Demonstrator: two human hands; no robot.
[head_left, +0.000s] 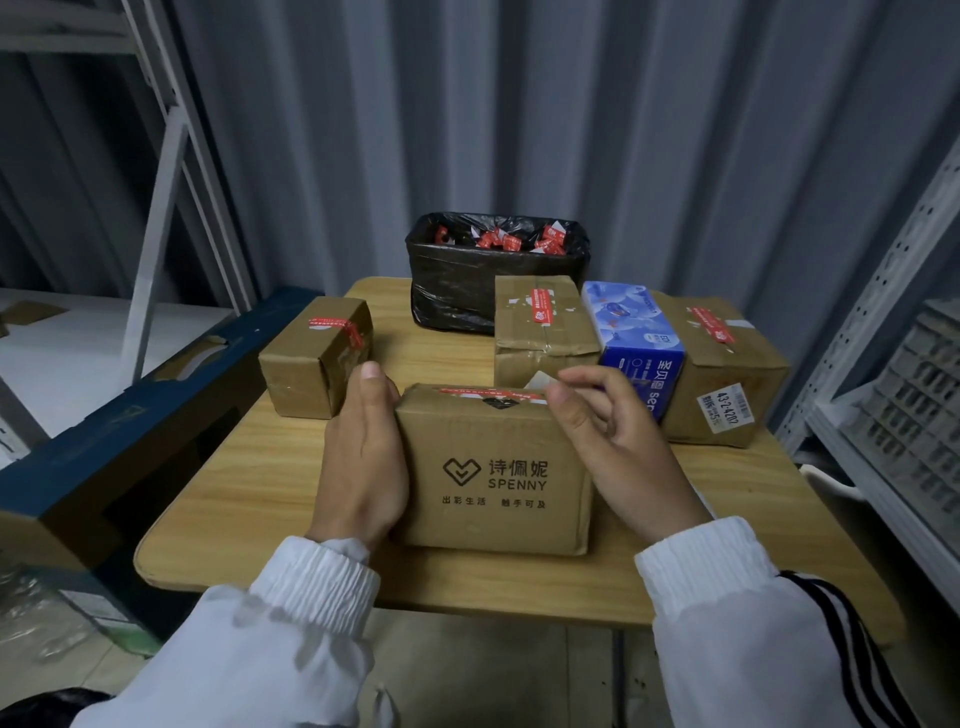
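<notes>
A brown cardboard box printed SPENNY (493, 467) stands on the wooden table (234, 499) right in front of me. Red tape runs along its top edge. My left hand (363, 452) lies flat against the box's left side, thumb pointing up and away. My right hand (618, 441) is at the top right corner of the box, fingers curled, fingertips at a small pale strip of tape or label (540, 382) that sticks up there. Whether the fingers really pinch that strip is unclear.
Behind the box stand three taped cardboard boxes (317, 356) (540, 332) (727, 369), a blue tissue pack (636, 343) and a bin lined with black plastic (493, 270) holding red tape scraps. A blue-edged carton (119, 415) sits left, metal shelving (893, 395) right.
</notes>
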